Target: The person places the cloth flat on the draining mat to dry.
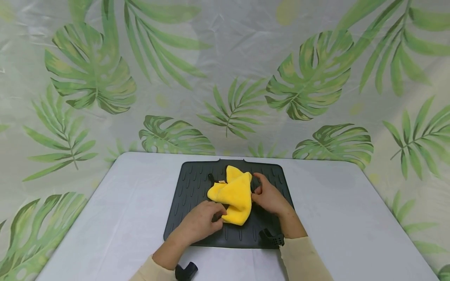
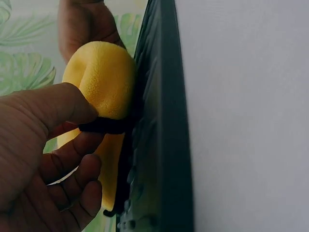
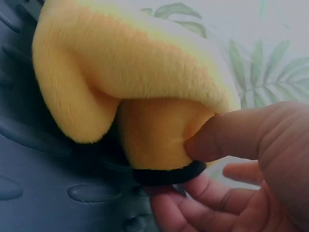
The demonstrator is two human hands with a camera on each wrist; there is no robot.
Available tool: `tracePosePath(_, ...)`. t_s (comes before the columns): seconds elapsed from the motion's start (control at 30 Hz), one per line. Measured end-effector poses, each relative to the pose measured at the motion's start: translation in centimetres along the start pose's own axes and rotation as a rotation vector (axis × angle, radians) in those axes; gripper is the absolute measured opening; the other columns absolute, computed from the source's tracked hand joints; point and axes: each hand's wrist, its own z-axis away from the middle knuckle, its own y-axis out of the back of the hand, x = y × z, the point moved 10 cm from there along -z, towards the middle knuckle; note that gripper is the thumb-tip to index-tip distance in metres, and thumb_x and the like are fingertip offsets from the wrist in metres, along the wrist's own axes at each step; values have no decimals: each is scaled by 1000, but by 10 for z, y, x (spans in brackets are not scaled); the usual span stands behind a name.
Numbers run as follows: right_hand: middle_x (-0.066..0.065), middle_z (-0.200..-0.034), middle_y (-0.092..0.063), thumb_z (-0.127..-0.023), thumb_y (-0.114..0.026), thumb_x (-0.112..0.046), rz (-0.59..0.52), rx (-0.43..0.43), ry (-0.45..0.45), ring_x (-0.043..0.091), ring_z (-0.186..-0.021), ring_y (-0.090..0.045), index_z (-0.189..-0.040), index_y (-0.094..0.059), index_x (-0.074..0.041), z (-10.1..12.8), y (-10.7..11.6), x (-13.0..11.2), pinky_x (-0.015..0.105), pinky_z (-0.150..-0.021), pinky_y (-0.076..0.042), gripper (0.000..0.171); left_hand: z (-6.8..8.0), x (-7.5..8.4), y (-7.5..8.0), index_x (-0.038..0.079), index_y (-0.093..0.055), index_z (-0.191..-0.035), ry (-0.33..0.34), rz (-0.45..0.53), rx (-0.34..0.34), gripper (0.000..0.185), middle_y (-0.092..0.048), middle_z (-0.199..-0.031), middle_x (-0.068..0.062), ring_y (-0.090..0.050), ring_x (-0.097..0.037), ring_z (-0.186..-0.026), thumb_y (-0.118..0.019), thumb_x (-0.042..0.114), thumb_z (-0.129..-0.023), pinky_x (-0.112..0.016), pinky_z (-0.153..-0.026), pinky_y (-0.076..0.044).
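Observation:
A yellow plush cloth (image 1: 233,193) (image 2: 104,77) (image 3: 125,72) lies bunched over a black object on a dark ribbed mat (image 1: 190,195) (image 2: 164,121) (image 3: 29,159). Only the black object's edge (image 3: 166,175) (image 2: 104,125) and a thin black end (image 1: 211,178) show. My left hand (image 1: 219,218) (image 2: 91,125) pinches the cloth's near left corner and the black edge between thumb and curled fingers. On the cloth's right side my right hand (image 1: 256,191) (image 3: 183,169) pinches it, thumb on the yellow fabric and fingers under the black rim.
The mat sits in the middle of a white table (image 1: 123,203) (image 2: 241,121). A leaf-print backdrop (image 1: 225,78) hangs close behind the table's far edge. Black wrist mounts (image 1: 270,238) (image 1: 186,271) show on both forearms.

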Motion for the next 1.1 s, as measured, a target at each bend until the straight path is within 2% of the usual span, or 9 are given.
tracePosePath(0.23, 12, -99, -66, -95, -68, -12, -40, 42, 33, 18, -74, -59, -159, -29, -13, -2, 3, -4, 30, -67, -50, 75, 1, -13, 14, 18, -71, -105, 53, 78, 61, 13, -62, -92, 10, -55, -8, -83, -72, 17, -92, -25, -76, -52)
tracePosePath(0.47, 15, -106, -67, -96, -66, -16, -48, 57, 22, 19, -78, -61, -158, -32, -17, -4, 2, 0, 30, -67, -49, 71, 1, -21, 18, 19, -68, -109, 95, 212, 127, 15, -62, -103, 8, -56, -8, -88, -69, 15, -95, -24, -80, -55)
tracePosePath(0.67, 15, -103, -69, -95, -66, -12, -178, -14, 28, 20, -79, -63, -159, -30, -17, -7, -8, 3, 30, -70, -50, 74, 2, -28, 20, 17, -66, -111, 127, 296, 192, 18, -57, -100, 5, -53, -10, -83, -66, 9, -95, -20, -73, -51)
tracePosePath(0.8, 15, -102, -67, -94, -67, -8, -216, -14, 54, 21, -75, -62, -159, -31, -17, -8, -8, 2, 30, -68, -49, 75, 2, -33, 23, 17, -66, -112, 139, 319, 214, 20, -56, -100, 2, -52, -12, -82, -65, 7, -94, -20, -68, -48)
tracePosePath(1.1, 20, -115, -61, -96, -65, -7, -230, 94, 89, 19, -73, -56, -159, -32, -20, -7, 7, 3, 30, -67, -48, 72, 2, -43, 28, 17, -67, -122, 200, 309, 248, 29, -58, -106, 0, -51, -12, -84, -64, 7, -95, -22, -67, -47)
